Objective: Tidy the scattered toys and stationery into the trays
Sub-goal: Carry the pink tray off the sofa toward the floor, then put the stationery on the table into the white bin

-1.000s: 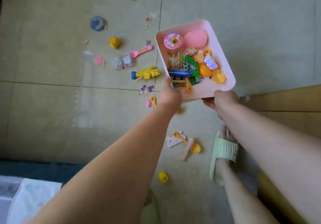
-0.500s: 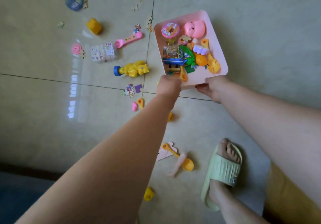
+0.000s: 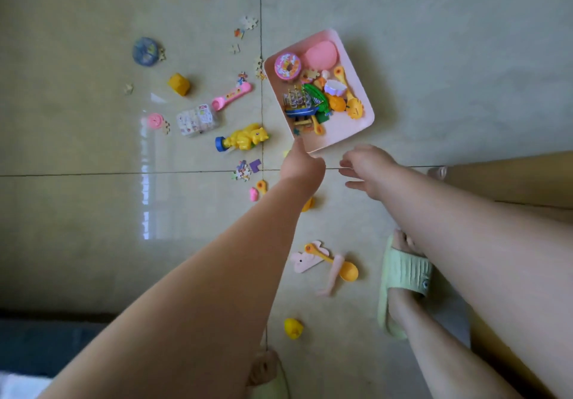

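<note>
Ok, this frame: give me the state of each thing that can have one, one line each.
Pink tray: on the floor, holding toys, no hand gripping it.
Left hand: one finger touching the tray's near corner.
Right hand: open, fingers relaxed, off the tray.
Yellow dinosaur: lying on the floor, outside the tray.
Pink spoon: on the floor.
Yellow duck: on the floor, near the slipper.

Both arms reaching forward to frame centre. Left hand (image 3: 302, 166) pointing one finger up-frame, rest curled. Right hand (image 3: 367, 166) hanging loose, fingers slack, holding nothing.

tiled floor (image 3: 434, 42), pink tray (image 3: 356, 129), scattered toys (image 3: 245, 140)
</note>
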The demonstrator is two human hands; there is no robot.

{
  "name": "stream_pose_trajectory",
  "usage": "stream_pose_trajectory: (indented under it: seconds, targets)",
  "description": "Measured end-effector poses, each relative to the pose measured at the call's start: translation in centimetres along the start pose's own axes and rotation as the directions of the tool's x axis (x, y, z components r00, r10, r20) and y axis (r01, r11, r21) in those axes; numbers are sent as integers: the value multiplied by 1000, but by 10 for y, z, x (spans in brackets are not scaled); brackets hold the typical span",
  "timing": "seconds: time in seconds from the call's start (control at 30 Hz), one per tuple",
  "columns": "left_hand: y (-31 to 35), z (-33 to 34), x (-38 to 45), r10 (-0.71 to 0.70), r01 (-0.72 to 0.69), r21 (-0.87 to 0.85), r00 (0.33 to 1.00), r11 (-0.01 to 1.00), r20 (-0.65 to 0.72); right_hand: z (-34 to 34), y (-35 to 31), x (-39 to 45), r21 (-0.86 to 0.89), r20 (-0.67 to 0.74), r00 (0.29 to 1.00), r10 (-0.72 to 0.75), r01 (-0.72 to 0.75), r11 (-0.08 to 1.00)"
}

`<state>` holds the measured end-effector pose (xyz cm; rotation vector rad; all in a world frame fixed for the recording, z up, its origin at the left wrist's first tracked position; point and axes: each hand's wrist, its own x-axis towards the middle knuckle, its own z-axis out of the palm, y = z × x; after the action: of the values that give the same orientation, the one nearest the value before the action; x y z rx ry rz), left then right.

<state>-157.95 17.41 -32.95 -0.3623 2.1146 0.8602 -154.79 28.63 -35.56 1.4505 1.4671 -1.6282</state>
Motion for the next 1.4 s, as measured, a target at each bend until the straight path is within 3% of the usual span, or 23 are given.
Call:
stream_pose_trajectory:
  seconds: [0.13, 0.27, 0.43, 0.57, 0.7, 0.8, 0.87, 0.97, 1.0, 1.23, 1.4]
  targets:
    - [13, -20, -45, 49, -63, 312, 997, 948, 52, -11, -3, -72, -17, 14, 994, -106, 107, 994]
    - [26, -38, -98, 140, -177, 536, 984, 826, 110, -26, 6, -146, 56, 3, 982, -189, 188, 981]
    - [29, -40, -169, 243, -330, 666, 944, 669, 224, -56, 33, -229, 154, -24, 973, -230, 231, 961]
    - [36, -8, -220, 263, -393, 787, 917, 476, 299, -101, 65, -276, 195, -123, 969, -214, 235, 952]
    - [54, 39, -264, 375, -476, 792, 863, 381, 338, -159, 94, -311, 261, -216, 954, -210, 263, 929]
    - [86, 82, -320, 487, -558, 706, 806, 436, 336, -216, 114, -333, 340, -293, 942, -165, 264, 903]
    - [105, 103, -353, 575, -573, 691, 772, 441, 273, -238, 124, -347, 404, -177, 965, -191, 248, 880]
    - [129, 133, -390, 717, -637, 664, 664, 392, 213, -269, 136, -369, 467, -21, 966, -257, 237, 852]
    - [142, 150, -405, 742, -657, 662, 632, 361, 224, -291, 141, -379, 497, -38, 960, -277, 258, 828]
    - [184, 237, -462, 664, -717, 661, 607, 222, 437, -399, 173, -403, 666, -255, 953, -166, 297, 685]
    - [187, 295, -489, 604, -737, 655, 601, 167, 523, -459, 215, -402, 666, -322, 947, 13, 217, 714]
